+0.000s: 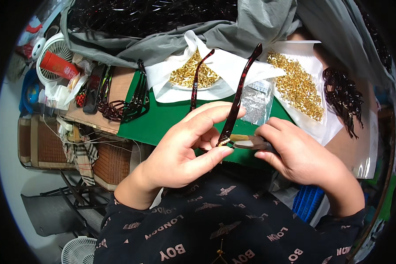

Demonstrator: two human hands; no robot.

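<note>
My left hand (185, 154) pinches a dark tortoiseshell spectacle temple (237, 94), raised upright with a small gold hinge (223, 141) at its lower end. A second upright temple (195, 86) rises behind the fingers of that hand. My right hand (295, 154) grips a metal hand tool (255, 143), apparently pliers, whose yellowish tip meets the hinge end. A green mat (136, 123) lies beneath both hands.
Gold small parts fill a white-lined dish (185, 72) and a white paper-lined tray (295, 70). A clear bag (255, 105) holds tiny silvery pieces. Dark frames (123, 105) and temples (343, 97) are piled aside. A fan (53, 44), red bottle (57, 65) and chairs (48, 147) are left.
</note>
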